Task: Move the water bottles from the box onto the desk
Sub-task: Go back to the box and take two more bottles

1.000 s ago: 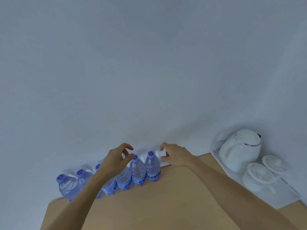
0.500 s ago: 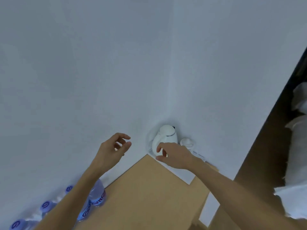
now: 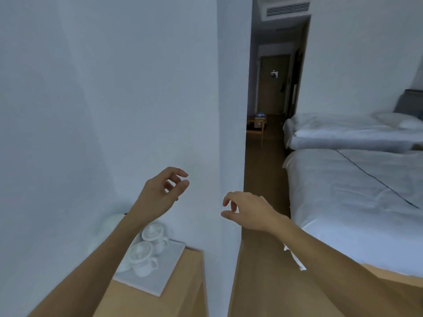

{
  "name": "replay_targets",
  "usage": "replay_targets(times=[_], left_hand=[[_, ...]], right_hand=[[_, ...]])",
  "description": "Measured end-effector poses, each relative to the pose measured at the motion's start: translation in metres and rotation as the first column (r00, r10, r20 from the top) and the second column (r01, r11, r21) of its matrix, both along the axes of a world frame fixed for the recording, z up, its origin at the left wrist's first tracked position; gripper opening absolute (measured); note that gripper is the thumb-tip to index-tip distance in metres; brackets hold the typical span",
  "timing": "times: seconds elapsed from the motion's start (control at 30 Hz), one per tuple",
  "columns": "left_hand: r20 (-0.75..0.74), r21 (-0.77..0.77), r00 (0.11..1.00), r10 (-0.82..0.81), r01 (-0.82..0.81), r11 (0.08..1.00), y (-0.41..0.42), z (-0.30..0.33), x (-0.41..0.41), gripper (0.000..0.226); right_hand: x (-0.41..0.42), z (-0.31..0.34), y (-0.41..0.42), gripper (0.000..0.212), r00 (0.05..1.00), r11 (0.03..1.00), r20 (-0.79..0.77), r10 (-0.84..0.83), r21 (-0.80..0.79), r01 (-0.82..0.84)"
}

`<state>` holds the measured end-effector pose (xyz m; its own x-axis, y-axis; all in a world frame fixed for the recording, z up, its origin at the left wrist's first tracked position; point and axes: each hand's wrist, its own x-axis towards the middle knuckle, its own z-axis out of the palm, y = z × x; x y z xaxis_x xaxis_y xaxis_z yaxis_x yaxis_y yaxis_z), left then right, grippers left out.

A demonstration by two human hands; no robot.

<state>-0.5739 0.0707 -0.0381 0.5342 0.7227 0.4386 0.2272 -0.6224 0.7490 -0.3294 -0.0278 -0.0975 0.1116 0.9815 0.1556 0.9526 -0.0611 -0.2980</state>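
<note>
Desk point(image 3: 187, 282) light wood; tray point(image 3: 167, 268), cups point(image 3: 146, 252) white; beds point(image 3: 343, 179) white.

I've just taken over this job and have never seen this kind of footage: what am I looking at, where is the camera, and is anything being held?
There is no machine here: a person works with bare hands, and the one wide-angle camera sits on their head, looking forward and down. The bare left hand and bare right hand are raised in the air with loosely curled fingers, holding nothing. At lower left is the light wooden desk, carrying a white square tray with two white lidded cups. No water bottles or box can be made out in this view. On the right are two beds with white bedding, and a dim corridor runs ahead.
</note>
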Motion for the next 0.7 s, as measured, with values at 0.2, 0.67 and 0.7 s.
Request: replay_targets(times=[0.2,0.67,0.7], left_hand=[[-0.003,0.006,0.993,-0.116,0.116,0.993,-0.014,0.014,0.135,0.01],[-0.04,0.072,0.963,-0.267,0.27,0.96,0.068,-0.006,0.382,0.008],[-0.041,0.067,0.958,-0.284,0.286,0.956,0.079,-0.007,0.401,0.008]], right_hand=[[0.115,0.004,-0.033,0.019,0.992,0.99,-0.002,-0.124,0.071,0.124],[0.322,-0.016,0.009,0.016,0.938,0.935,-0.02,-0.347,0.073,0.348],[0.339,-0.016,0.019,0.016,0.932,0.93,-0.02,-0.361,0.072,0.361]])
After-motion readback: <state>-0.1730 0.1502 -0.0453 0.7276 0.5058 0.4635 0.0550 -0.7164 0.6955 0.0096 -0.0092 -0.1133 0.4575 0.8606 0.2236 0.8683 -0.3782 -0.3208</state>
